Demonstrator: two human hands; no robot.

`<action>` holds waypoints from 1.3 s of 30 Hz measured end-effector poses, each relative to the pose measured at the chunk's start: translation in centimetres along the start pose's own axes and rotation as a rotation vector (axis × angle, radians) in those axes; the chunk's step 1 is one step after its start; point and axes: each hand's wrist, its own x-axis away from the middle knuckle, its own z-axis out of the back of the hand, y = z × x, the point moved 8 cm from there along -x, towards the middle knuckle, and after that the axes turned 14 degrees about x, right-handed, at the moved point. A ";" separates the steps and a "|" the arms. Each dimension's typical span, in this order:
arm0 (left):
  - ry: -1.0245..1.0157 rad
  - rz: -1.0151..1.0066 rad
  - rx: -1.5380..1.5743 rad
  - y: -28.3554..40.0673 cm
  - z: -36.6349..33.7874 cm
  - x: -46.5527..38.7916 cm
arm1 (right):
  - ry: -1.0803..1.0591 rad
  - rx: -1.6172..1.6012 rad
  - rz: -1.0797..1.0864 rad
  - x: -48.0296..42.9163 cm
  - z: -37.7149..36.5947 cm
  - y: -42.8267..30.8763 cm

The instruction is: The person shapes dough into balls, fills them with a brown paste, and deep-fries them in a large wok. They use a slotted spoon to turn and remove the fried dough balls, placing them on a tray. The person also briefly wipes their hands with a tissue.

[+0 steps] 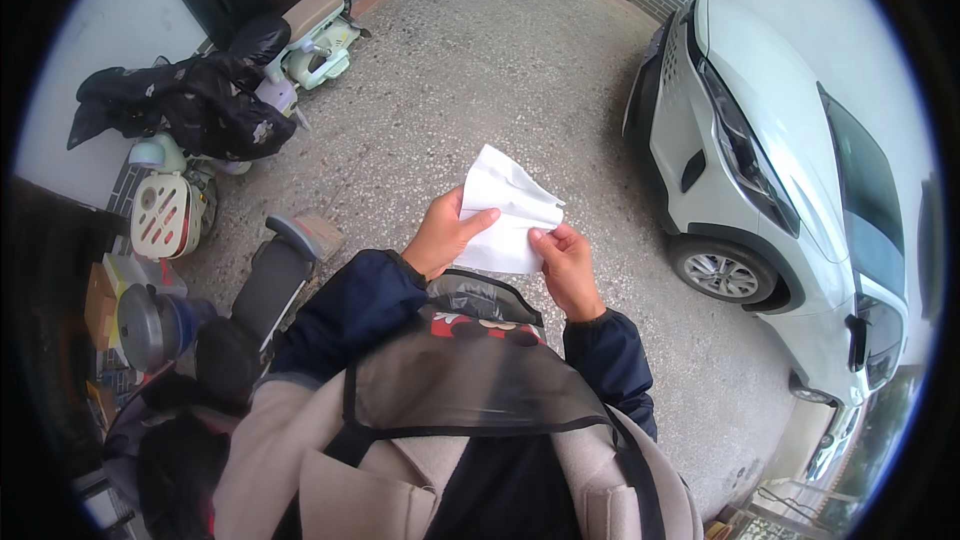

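A crumpled white sheet [499, 247], paper or thin cloth, is held up in front of my body, with creases across it and its upper part folded. My left hand [450, 232] grips its left edge, the thumb lying on top. At the lower right edge, my right hand [568, 266] pinches it between thumb and fingers. Below the hands, a dark translucent apron [472, 382] with a red cartoon print covers my beige coat [270, 457]. Dark blue sleeve covers [356, 315] reach to both wrists.
A white car [765, 127] stands on the speckled floor [465, 75] at right. Upper left is a pale green scooter [326, 52] with a black cover [187, 101]. At lower left are a lidded pot [139, 326], a cardboard box [100, 307] and a dark padded seat [270, 281].
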 end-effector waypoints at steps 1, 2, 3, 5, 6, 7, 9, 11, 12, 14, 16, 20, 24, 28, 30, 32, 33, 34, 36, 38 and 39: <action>-0.020 0.033 -0.001 0.5 0.0 -3.8 | 0.011 -0.072 -0.036 -3.4 1.3 -1.0; -0.036 0.086 -0.021 1.0 0.0 -7.9 | -0.018 -0.070 0.025 -6.6 2.4 -2.8; -0.066 0.133 -0.043 1.3 -0.2 -12.4 | -0.008 -0.071 0.064 -9.8 3.9 -4.3; -0.188 0.218 -0.106 1.2 -0.9 -20.9 | 0.087 -0.019 0.025 -16.5 7.6 -5.9; -0.236 0.242 -0.156 1.5 -1.0 -25.3 | 0.057 -0.030 0.093 -20.5 8.4 -7.2; -0.288 0.241 -0.196 2.2 -0.9 -29.9 | 0.112 -0.052 0.097 -24.8 9.9 -7.9; -0.323 0.302 -0.152 3.7 0.4 -38.5 | 0.074 -0.178 0.153 -33.4 11.6 -9.6; -0.379 0.339 -0.093 6.4 1.8 -47.0 | 0.035 -0.184 0.182 -42.6 12.5 -11.7; -0.481 0.325 -0.129 8.4 2.3 -51.4 | -0.052 -0.156 0.210 -47.6 12.4 -13.5; -0.509 0.194 -0.282 13.8 4.9 -59.4 | -0.244 -0.235 0.259 -56.9 10.6 -17.7; -0.441 0.162 -0.353 18.7 8.5 -66.0 | -0.250 -0.334 0.229 -66.0 9.0 -22.0; -0.413 -0.083 -0.522 29.7 15.8 -77.9 | -0.445 0.238 0.252 -83.5 0.0 -29.6; -0.352 -0.149 -0.275 40.8 24.9 -90.4 | -0.481 0.366 0.135 -101.4 -6.7 -34.3; -0.155 -0.213 -0.327 49.1 29.8 -103.2 | -0.300 0.366 0.185 -116.2 -8.6 -41.1; -0.126 -0.254 -0.306 53.7 30.6 -110.2 | -0.222 0.310 0.272 -122.1 -8.7 -46.0; -0.200 -0.097 -0.337 57.2 30.7 -117.0 | -0.149 0.236 0.276 -127.1 -8.3 -50.5; -0.200 0.054 -0.394 58.5 31.0 -120.6 | -0.112 0.185 0.280 -129.6 -7.9 -52.7; -0.286 -0.109 -0.420 61.7 30.1 -123.7 | -0.161 0.089 0.385 -131.6 -7.8 -55.6; -0.352 -0.120 -0.351 65.6 29.8 -129.6 | -0.197 0.013 0.570 -135.9 -7.1 -60.5; -0.486 -0.130 -0.084 68.6 29.0 -135.3 | -0.327 -0.141 0.821 -140.8 -7.0 -64.9; -0.552 -0.097 0.119 70.0 28.5 -137.9 | -0.412 -0.264 0.944 -143.3 -7.1 -66.9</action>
